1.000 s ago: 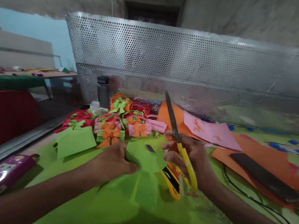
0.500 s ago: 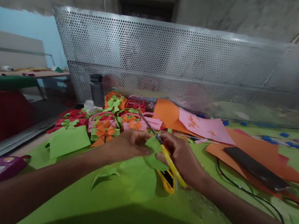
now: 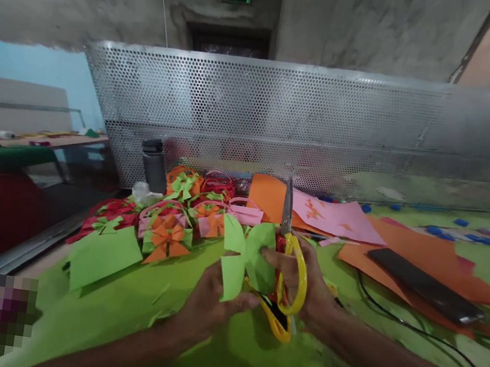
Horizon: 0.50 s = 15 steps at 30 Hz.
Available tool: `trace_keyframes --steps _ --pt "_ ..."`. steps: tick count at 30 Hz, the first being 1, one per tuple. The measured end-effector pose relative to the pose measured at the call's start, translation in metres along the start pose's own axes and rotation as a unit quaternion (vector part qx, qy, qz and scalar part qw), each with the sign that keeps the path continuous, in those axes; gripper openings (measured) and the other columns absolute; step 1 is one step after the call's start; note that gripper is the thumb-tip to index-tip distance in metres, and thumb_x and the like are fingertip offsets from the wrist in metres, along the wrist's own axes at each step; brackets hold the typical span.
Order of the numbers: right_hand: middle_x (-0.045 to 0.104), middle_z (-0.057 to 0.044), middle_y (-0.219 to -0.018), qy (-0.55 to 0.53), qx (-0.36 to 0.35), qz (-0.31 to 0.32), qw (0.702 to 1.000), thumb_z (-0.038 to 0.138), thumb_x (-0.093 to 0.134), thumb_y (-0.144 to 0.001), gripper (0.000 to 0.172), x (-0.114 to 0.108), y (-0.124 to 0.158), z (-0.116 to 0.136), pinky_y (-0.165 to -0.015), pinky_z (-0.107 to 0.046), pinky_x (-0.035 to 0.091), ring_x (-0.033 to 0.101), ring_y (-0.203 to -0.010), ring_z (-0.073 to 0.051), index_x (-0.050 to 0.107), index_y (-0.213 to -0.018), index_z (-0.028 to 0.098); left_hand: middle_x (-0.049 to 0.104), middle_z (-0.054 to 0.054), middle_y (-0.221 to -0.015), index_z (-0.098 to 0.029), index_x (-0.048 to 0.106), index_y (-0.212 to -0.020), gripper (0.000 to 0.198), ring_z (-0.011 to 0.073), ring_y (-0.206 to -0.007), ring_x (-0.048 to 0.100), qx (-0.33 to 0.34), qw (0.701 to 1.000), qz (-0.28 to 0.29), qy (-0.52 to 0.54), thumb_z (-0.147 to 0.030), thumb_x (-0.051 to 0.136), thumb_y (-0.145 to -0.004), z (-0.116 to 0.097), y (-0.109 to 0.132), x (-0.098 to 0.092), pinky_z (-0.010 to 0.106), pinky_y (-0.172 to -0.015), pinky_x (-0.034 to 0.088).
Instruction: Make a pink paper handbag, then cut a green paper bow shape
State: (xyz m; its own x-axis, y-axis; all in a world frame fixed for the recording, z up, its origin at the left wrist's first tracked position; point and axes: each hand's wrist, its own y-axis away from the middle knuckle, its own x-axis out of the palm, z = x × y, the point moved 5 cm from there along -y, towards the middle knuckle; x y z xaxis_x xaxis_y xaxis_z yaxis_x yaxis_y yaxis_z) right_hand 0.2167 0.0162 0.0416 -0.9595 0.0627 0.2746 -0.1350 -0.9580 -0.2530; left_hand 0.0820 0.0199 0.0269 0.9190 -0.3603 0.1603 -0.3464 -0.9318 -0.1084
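Note:
My left hand (image 3: 210, 300) pinches a cut piece of light green paper (image 3: 233, 267) at its lower edge, thumb and fingers closed. The paper has rounded lobes with slits between them and stands upright. In my right hand (image 3: 305, 271) are scissors (image 3: 292, 269) with yellow handles, their blades pointing up and together. Fingers of that hand also touch the right lobe of the paper. Just below the scissors is a yellow and black looped item (image 3: 282, 328), partly hidden; I cannot make out what it is.
Small paper bags with paper flowers (image 3: 169, 236) crowd the back left, near a dark bottle (image 3: 154, 164). A green sheet (image 3: 102, 257) lies at left. On the right are a pink sheet (image 3: 341, 215), orange sheets (image 3: 418, 250), and a black phone (image 3: 424, 285) beside a cable. A perforated metal panel (image 3: 256, 106) stands behind.
The scissors have swung from leaning left to nearly upright, away from the cut. The green paper is now raised and spread, its lobes showing. My left hand has moved lower. The view has tilted up.

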Motion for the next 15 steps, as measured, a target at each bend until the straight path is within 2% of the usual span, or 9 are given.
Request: trace_keyframes --steps 3,5,6,9,15 --pt "0.055 0.004 -0.066 -0.040 0.010 -0.040 0.998 0.025 0.069 -0.064 0.040 -0.002 0.004 -0.005 -0.045 -0.025 0.041 0.051 -0.051 -0.015 0.048 -0.099 0.027 0.070 0.006 -0.090 -0.019 0.066 -0.087 0.028 0.0219 -0.087 0.063 0.015 0.999 0.018 0.023 -0.022 0.075 -0.061 -0.004 0.006 0.013 0.029 -0.078 0.048" --pt "0.056 0.005 -0.063 -0.039 0.027 -0.037 0.998 0.025 0.069 -0.065 0.035 0.002 0.005 -0.005 -0.043 -0.024 0.039 0.051 -0.049 -0.014 0.050 -0.095 0.025 0.069 0.007 -0.096 -0.018 0.065 -0.087 0.026 0.0221 -0.090 0.062 0.001 0.999 -0.025 0.033 -0.026 0.073 -0.064 -0.002 0.008 0.012 0.030 -0.082 0.046" --pt "0.055 0.005 -0.062 -0.035 0.032 -0.025 0.999 0.025 0.068 -0.066 0.030 0.005 0.005 -0.003 -0.043 -0.024 0.039 0.050 -0.048 -0.014 0.051 -0.091 0.024 0.069 0.007 -0.095 -0.018 0.064 -0.087 0.027 0.0221 -0.090 0.061 -0.010 0.997 -0.065 0.045 -0.027 0.074 -0.063 0.002 0.008 0.009 0.031 -0.083 0.046" --pt "0.057 0.004 -0.063 -0.032 0.016 -0.010 0.999 0.025 0.069 -0.066 0.023 0.012 0.004 0.001 -0.045 -0.025 0.039 0.051 -0.049 -0.013 0.054 -0.083 0.022 0.069 0.007 -0.095 -0.018 0.063 -0.088 0.032 0.0231 -0.089 0.061 -0.039 0.986 -0.132 0.094 -0.032 0.075 -0.062 0.012 0.007 0.004 0.033 -0.079 0.047" --pt "0.046 0.008 -0.052 -0.020 0.030 -0.058 0.998 0.024 0.070 -0.062 0.025 0.011 0.003 -0.008 -0.040 -0.023 0.034 0.042 -0.041 -0.010 0.047 -0.072 0.023 0.064 0.009 -0.110 -0.020 0.062 -0.102 0.035 0.0248 -0.098 0.060 -0.065 0.980 -0.120 0.144 -0.031 0.070 -0.070 0.013 -0.002 -0.002 0.034 -0.076 0.048"
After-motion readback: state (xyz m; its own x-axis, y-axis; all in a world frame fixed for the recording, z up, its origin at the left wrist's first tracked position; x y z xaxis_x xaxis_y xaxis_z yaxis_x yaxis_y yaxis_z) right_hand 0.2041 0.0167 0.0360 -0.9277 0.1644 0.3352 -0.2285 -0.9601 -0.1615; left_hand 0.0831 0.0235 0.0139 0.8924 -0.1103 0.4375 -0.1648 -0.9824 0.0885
